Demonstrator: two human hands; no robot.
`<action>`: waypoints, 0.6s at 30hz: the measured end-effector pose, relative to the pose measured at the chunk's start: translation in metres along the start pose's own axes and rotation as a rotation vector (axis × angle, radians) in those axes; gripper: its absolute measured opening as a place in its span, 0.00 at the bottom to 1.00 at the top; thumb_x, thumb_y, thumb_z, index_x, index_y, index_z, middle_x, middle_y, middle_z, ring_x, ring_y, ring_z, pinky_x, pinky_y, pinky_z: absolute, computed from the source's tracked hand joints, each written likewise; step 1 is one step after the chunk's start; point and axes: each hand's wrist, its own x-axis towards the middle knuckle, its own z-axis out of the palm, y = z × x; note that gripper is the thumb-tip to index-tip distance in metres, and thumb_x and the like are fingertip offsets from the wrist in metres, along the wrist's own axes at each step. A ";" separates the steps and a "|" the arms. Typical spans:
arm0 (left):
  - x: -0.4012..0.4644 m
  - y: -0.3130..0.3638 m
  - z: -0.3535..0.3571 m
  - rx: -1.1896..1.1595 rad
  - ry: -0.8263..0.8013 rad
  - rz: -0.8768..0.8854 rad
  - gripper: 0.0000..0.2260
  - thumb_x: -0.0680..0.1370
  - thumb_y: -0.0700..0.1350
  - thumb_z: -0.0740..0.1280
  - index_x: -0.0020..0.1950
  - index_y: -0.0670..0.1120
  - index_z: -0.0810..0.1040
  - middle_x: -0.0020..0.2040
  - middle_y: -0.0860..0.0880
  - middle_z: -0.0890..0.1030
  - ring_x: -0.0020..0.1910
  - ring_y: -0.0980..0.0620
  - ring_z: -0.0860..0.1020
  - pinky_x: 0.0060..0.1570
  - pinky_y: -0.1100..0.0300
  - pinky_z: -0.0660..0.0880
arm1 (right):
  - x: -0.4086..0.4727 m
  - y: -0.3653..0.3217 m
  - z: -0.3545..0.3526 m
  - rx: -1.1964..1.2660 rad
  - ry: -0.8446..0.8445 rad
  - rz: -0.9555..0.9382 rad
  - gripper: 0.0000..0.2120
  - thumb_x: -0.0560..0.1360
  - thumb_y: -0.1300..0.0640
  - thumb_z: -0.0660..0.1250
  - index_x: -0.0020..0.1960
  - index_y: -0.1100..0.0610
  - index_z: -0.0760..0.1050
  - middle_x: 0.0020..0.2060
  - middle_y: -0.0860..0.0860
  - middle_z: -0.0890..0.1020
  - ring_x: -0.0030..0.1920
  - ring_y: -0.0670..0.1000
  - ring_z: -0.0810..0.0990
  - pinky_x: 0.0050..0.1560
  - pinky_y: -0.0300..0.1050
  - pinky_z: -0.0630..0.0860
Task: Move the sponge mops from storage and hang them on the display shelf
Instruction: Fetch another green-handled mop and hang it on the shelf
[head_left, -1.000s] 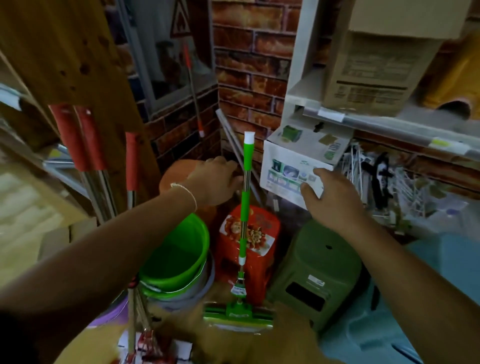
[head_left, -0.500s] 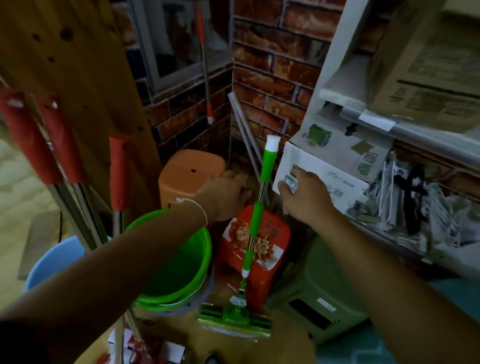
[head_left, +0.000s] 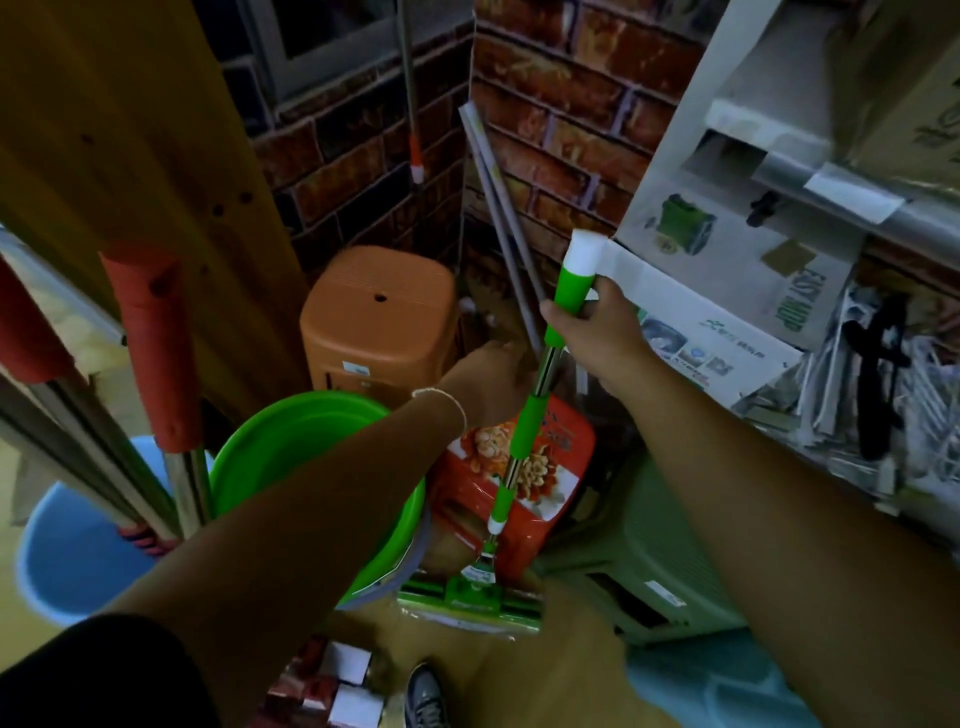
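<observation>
Head view: our right hand (head_left: 597, 332) grips the mop (head_left: 524, 431) handle's top; left hand (head_left: 491, 384), fingers curled, touches the shaft lower down.

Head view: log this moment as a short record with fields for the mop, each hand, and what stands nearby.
mop: green-and-white sponge mop with a metal handle, upright, head down on the floor
right hand: right hand grips the upper green grip of the handle
left hand: left hand at the metal shaft lower down; grip cannot be told
behind mop: red plastic stool with a flower print
left of mop: green plastic bucket, orange plastic stool
right of mop: white printed mop carton
</observation>
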 end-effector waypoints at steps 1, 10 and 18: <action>0.000 -0.002 0.003 -0.013 0.001 -0.008 0.13 0.81 0.40 0.63 0.59 0.32 0.75 0.58 0.32 0.78 0.58 0.34 0.76 0.56 0.51 0.65 | -0.001 0.001 0.002 0.026 0.009 -0.013 0.18 0.73 0.45 0.74 0.57 0.47 0.70 0.44 0.42 0.78 0.46 0.44 0.79 0.44 0.42 0.75; -0.012 -0.004 0.033 -0.243 -0.069 -0.204 0.20 0.79 0.47 0.68 0.68 0.39 0.73 0.65 0.40 0.77 0.64 0.42 0.76 0.63 0.51 0.71 | -0.048 0.014 -0.003 0.001 0.019 -0.117 0.09 0.74 0.43 0.71 0.48 0.42 0.72 0.38 0.40 0.78 0.38 0.29 0.76 0.36 0.33 0.68; -0.058 0.039 0.066 -0.496 -0.005 -0.208 0.10 0.81 0.40 0.64 0.58 0.34 0.76 0.53 0.33 0.81 0.52 0.42 0.79 0.58 0.42 0.74 | -0.110 0.036 -0.020 0.033 -0.055 -0.161 0.15 0.77 0.42 0.67 0.55 0.51 0.74 0.47 0.49 0.83 0.50 0.48 0.81 0.48 0.43 0.73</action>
